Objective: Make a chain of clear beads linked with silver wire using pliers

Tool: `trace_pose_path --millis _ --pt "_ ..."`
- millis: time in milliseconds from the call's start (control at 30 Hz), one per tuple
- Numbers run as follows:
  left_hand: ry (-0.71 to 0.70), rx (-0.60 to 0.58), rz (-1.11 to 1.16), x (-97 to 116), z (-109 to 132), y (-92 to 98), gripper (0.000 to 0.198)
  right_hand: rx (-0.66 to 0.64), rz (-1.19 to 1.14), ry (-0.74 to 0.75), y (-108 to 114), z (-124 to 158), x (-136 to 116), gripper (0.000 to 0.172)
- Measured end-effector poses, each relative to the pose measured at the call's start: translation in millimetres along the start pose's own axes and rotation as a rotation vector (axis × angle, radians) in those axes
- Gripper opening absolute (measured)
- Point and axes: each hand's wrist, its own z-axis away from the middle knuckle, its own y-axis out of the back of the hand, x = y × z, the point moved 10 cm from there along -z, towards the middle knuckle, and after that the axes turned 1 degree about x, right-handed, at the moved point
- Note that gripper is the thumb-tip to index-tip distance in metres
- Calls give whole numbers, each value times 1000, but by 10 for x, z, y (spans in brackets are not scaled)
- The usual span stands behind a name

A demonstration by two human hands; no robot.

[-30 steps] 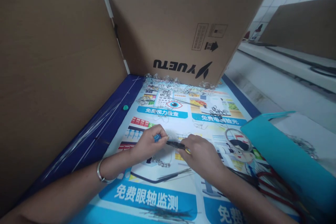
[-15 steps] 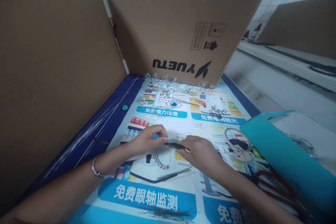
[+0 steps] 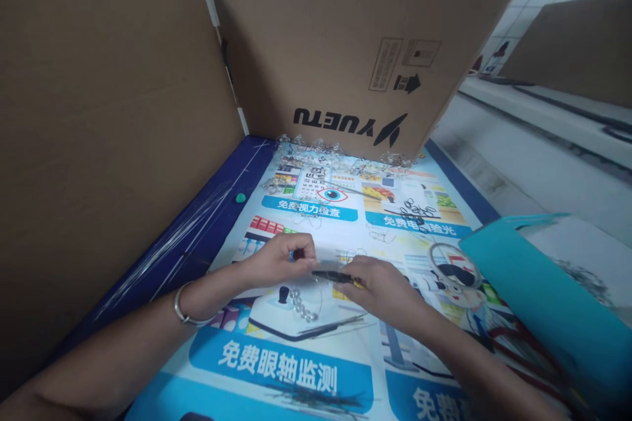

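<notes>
My left hand (image 3: 284,262) is closed in a pinch on a thin wire loop strung with clear round beads (image 3: 303,306), which hangs below its fingertips. My right hand (image 3: 379,284) grips a pair of dark-jawed pliers (image 3: 330,275), with a bit of yellow handle showing at the palm. The plier tips point left and meet the wire right beside my left fingertips. Whether the jaws are closed is too small to tell. Under the hands lie several straight thin wires (image 3: 332,329) on the printed sheet (image 3: 353,358).
Cardboard walls (image 3: 123,92) stand left and behind. Beaded loops (image 3: 316,148) line the back edge. Dark wire loops (image 3: 413,210) and a thin metal tool (image 3: 363,191) lie mid-table. A teal box (image 3: 533,283) at right contains wire pieces (image 3: 585,279). More wires (image 3: 316,400) lie in front.
The camera view has shifted slightly, so the scene sits a little further right. The pliers have turned a little in my right hand; both hands keep nearly the same place.
</notes>
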Motion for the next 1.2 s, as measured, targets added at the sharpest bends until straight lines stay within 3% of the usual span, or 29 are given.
trace_pose_path --millis 267,600,800,900,1033,1200 --pt "22 86 -72 -64 23 47 11 40 133 -43 56 40 -11 20" --pt "77 207 -139 29 73 85 14 66 261 -55 105 75 -120 23" --pt "126 279 -89 -77 85 164 15 117 447 -125 437 141 3 23" --pt "154 292 -95 -130 79 187 15 171 437 -93 599 211 -68 23" --pt "156 307 -109 -110 83 190 15 118 409 -28 467 212 -244 21" --pt "122 276 -119 -37 86 152 14 111 414 -42 287 133 -246 20"
